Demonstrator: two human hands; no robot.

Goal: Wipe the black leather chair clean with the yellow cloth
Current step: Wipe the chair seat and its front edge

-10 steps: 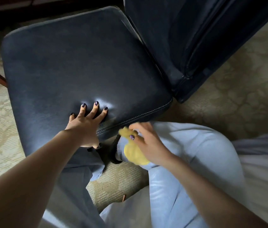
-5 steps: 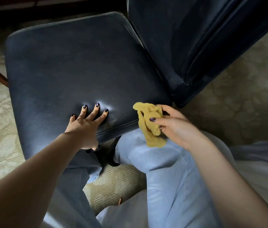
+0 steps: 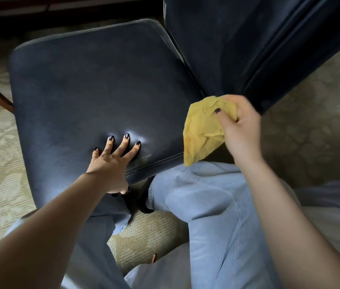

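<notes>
A: Any brand or writing to read on the black leather chair (image 3: 94, 84)?

B: None that I can make out. The seat is a rounded square pad of smooth, slightly glossy leather with a stitched seam along its near edge; the backrest (image 3: 237, 38) rises at the upper right.

A: Where is the yellow cloth (image 3: 202, 128)?

B: Bunched in the right hand (image 3: 240, 124), at the seat's near right corner. It is crumpled, soft, matte fabric, and its long axis runs roughly up and down, with a loose tail hanging toward the light blue jeans (image 3: 206, 205).

A: And the hands?

B: The right one is clenched around the cloth, thumb pressed on top. The left hand (image 3: 112, 159) lies flat, fingers spread, on the seat's front edge, gripping nothing. Patterned beige carpet (image 3: 310, 132) lies underneath.
</notes>
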